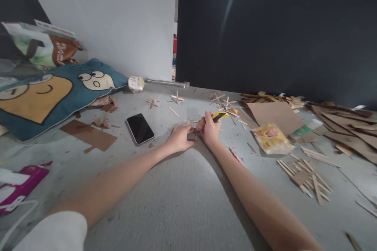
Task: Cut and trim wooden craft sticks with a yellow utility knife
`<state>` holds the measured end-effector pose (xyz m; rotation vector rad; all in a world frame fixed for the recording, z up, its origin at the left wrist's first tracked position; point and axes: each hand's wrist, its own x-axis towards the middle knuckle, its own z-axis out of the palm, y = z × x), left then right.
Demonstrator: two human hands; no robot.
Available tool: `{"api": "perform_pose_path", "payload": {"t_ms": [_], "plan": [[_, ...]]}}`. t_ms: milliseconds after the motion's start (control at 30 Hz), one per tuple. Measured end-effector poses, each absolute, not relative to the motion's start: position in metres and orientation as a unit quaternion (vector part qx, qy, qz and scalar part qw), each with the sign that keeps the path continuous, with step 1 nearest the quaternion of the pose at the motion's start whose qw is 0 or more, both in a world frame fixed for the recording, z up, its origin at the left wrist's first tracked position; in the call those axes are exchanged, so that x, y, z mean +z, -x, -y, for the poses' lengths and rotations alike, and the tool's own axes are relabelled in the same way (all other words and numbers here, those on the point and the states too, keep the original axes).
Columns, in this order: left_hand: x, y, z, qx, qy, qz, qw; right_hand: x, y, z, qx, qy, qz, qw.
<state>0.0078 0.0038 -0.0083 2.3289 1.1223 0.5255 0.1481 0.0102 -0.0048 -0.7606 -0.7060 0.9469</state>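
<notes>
My right hand [211, 130] is wrapped round a yellow and black utility knife [219, 116], whose handle sticks out above the fist; its blade end is hidden by the fingers. Close beside it, my left hand [179, 139] rests low over the table with curled fingers and thumb drawn together. Something small and brownish shows between the two hands, too small to name. Just beyond the hands lies a thin wooden stick [191, 121]. Small crossed-stick pieces [177, 97] stand farther back, with another star-like one [227, 103] to the right.
A smartphone [140, 128] lies left of my hands, near cut brown cardboard [90, 135] and a blue cushion [59, 98]. To the right are a yellow packet [272, 139], a pile of wooden sticks [306, 178] and cardboard sheets [272, 115]. A dark panel [277, 31] stands behind.
</notes>
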Motion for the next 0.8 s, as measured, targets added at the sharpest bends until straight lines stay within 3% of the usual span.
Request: {"api": "perform_pose_path", "payload": {"t_ms": [367,800], "plan": [[-0.007,-0.007,0.001,0.185,-0.846,-0.428,0.260,-0.007,-0.153,-0.011,0.453,0.333,0.332,0.758],[-0.013,-0.008,-0.005,0.187,-0.839,-0.442,0.255,-0.009,-0.153,0.001,0.372,0.342,0.449,0.737]]}}
